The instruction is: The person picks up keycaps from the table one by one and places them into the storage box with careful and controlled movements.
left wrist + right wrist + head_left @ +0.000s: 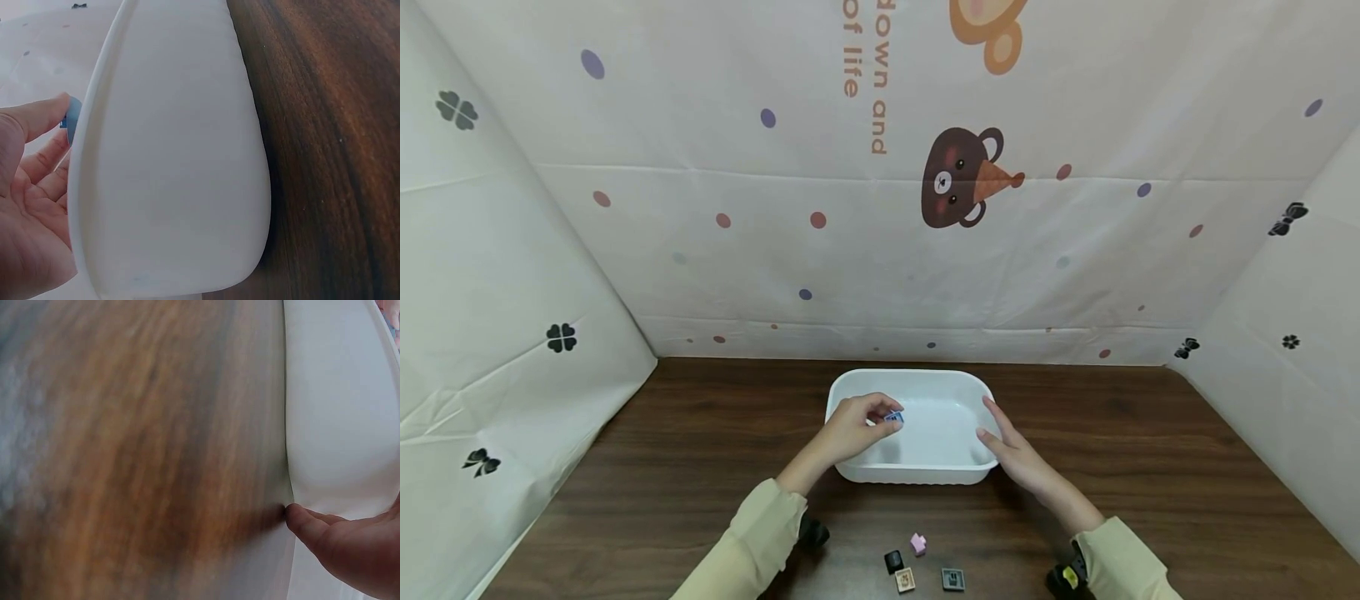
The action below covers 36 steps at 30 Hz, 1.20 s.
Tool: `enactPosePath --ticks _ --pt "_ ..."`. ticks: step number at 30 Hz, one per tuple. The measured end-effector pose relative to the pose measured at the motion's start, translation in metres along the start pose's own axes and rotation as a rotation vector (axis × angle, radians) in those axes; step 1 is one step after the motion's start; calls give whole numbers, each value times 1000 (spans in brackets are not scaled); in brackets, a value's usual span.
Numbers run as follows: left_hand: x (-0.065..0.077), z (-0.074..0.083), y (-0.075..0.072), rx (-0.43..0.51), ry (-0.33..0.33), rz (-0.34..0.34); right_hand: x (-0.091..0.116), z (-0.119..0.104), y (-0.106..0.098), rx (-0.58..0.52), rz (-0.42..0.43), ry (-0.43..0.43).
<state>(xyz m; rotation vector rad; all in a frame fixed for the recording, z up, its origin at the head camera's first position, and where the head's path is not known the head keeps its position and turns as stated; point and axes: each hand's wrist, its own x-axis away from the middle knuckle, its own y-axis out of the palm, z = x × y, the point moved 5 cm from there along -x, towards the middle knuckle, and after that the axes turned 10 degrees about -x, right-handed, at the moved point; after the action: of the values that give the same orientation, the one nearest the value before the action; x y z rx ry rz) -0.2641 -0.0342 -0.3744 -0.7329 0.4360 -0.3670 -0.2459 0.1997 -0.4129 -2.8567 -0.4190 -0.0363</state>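
My left hand (pixel 859 429) is over the left part of a white plastic tray (pixel 936 475), pinching a small blue square piece (pixel 892 417) with dark marking between thumb and fingers. In the left wrist view the blue piece (pixel 74 119) shows edge-on beside the tray's rim, partly hidden by it. At the tray's right end my right hand (pixel 1018 457) grips the wall, thumb over the inner side. The right wrist view catches a fingertip (pixel 295 515) low against the tray's outer side.
In front of the tray lie a black square piece (pixel 893 561), a beige one (pixel 905 580), a grey one (pixel 952 579) and a pink flower-shaped piece (pixel 918 544). All rest on the dark wooden table (pixel 715 467). A white printed cloth (pixel 737 267) stands behind and on both sides.
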Motion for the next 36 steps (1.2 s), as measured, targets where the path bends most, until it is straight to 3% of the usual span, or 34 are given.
enactPosePath --ticks 14,36 --pt "-12 -6 10 -48 -43 -60 -1 0 0 -5 -4 6" --pt "-24 -18 27 -122 -48 -155 -3 2 1 -13 8 -4"
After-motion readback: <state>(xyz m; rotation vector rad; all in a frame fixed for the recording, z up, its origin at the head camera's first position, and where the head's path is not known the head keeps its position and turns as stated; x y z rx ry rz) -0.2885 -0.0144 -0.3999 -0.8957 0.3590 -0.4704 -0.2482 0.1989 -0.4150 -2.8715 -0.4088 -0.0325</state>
